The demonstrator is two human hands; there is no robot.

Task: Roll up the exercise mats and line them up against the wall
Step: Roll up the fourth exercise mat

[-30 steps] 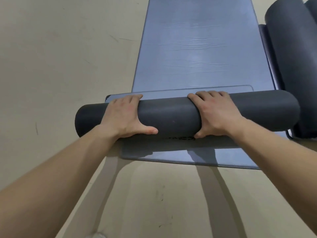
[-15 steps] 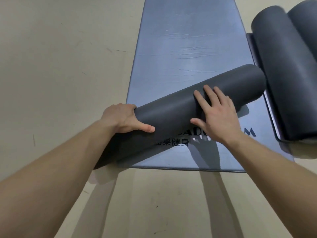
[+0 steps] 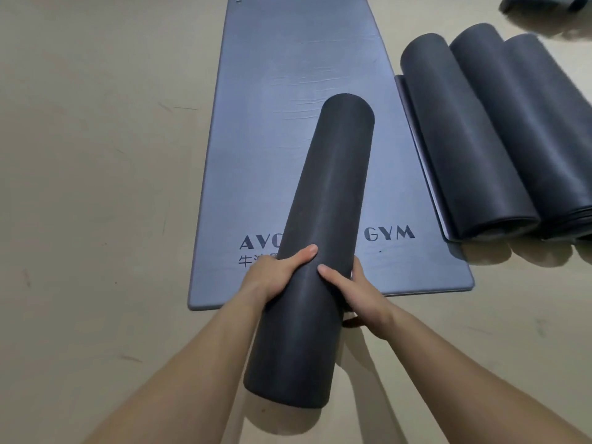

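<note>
A dark grey rolled mat [image 3: 323,219] is lifted off the floor and points away from me, over a flat grey-blue mat [image 3: 288,91] printed with "GYM". My left hand [image 3: 275,274] grips the roll's left side, thumb on top. My right hand [image 3: 352,290] grips its right side, thumb on top and fingers hidden beneath. Three rolled dark mats [image 3: 480,139] lie side by side on the floor to the right of the flat mat.
The beige floor [image 3: 96,187] spreads out left of the mats and in front of me. A dark bundle [image 3: 544,4] sits at the top right corner. No wall is visible.
The rolled mat lay crosswise on the flat mat; I have lifted it and swung it lengthwise, pointing away from me. Both hands shifted from pressing on top to gripping its sides.
</note>
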